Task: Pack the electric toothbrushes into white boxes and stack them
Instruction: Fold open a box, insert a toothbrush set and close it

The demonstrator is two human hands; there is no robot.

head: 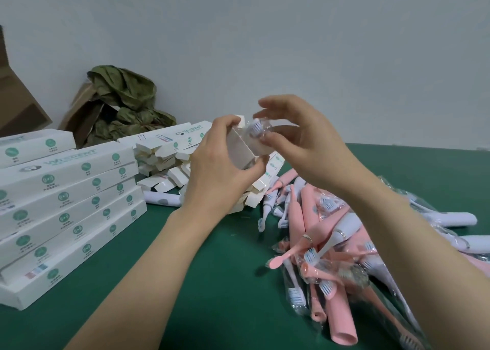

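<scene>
Green table (212, 283) runs from the near edge to a pale wall. Nearest on the right lies a heap of pink and white toothbrushes (331, 243), many in clear wrap; on the left stands a stack of closed boxes (66, 203). Above the middle, the left hand (212, 169) grips an open white box (242, 148), fingers curled round its sides. The right hand (305, 140) pinches a wrapped brush head (256, 129) right at the box's mouth. Behind them lie loose empty cartons (164, 158), then crumpled green material (124, 95).
</scene>
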